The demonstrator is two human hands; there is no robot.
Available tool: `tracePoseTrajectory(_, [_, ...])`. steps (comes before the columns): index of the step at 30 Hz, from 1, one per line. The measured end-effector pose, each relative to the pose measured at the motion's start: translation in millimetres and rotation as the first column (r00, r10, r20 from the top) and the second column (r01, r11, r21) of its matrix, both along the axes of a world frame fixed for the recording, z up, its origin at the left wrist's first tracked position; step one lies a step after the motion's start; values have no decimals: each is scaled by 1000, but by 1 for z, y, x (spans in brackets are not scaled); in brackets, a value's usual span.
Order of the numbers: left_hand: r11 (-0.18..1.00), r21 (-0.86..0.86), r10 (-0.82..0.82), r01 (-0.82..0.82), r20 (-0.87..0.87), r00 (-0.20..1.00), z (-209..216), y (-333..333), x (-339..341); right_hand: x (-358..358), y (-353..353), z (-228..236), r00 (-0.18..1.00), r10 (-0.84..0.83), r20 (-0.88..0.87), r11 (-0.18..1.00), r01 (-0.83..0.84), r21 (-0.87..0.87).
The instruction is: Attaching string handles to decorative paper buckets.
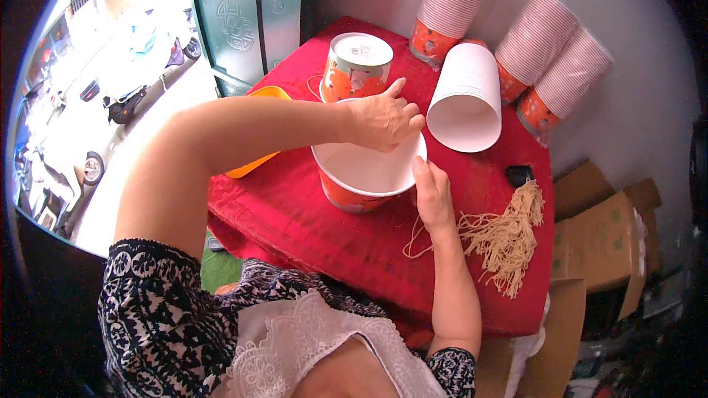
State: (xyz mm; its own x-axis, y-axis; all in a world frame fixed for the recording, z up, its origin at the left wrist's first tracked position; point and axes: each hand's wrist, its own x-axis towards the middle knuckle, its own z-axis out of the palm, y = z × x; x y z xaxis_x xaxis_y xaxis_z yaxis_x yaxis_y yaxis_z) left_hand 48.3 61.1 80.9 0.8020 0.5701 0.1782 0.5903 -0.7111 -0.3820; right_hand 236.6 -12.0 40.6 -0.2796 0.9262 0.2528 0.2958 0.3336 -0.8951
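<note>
A paper bucket (pixel 369 166) with a white inside and an orange printed outside stands on the table, its mouth upward and tilted a little toward me. My right hand (pixel 434 188) grips its right rim, thumb at the edge. Across the bucket's far side reaches my left hand (pixel 383 116), one finger stretched out and the others curled by the rim. Whatever those curled fingers hold, if anything, is hidden. Just behind them, an upside-down orange paper bucket (pixel 358 66) shows its white base. A bundle of beige strings (pixel 512 239) lies right of my right forearm, with loose strands toward the bucket.
On the red-covered table (pixel 310 214), a white stack of buckets (pixel 466 96) lies on its side. Tall wrapped bucket stacks (pixel 537 37) lean at the wall. A yellow-orange object (pixel 254 166) is partly behind my left arm. Cardboard boxes (pixel 601 228) stand right of the table.
</note>
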Motion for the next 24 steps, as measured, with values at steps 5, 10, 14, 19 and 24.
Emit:
tracePoseTrajectory(5, [972,-70,-197,225,280,940,-1,16,-11,-1,-2,4,1000,6,-16,1000,-7,-10])
tracePoseTrajectory(10, [929,-200,-180,311,490,853,1,14,-17,-2,0,-1,1000,5,-29,1000,-5,0])
tracePoseTrajectory(14, [921,-218,-177,323,506,844,3,13,-17,-1,-2,2,1000,11,-22,1000,-11,16])
tracePoseTrajectory(19, [914,-242,-159,325,524,837,8,10,-16,0,-1,1,1000,10,-26,1000,-9,20])
tracePoseTrajectory(24, [913,-273,-123,304,525,842,6,11,-16,1,-1,0,1000,5,-18,1000,-5,18])
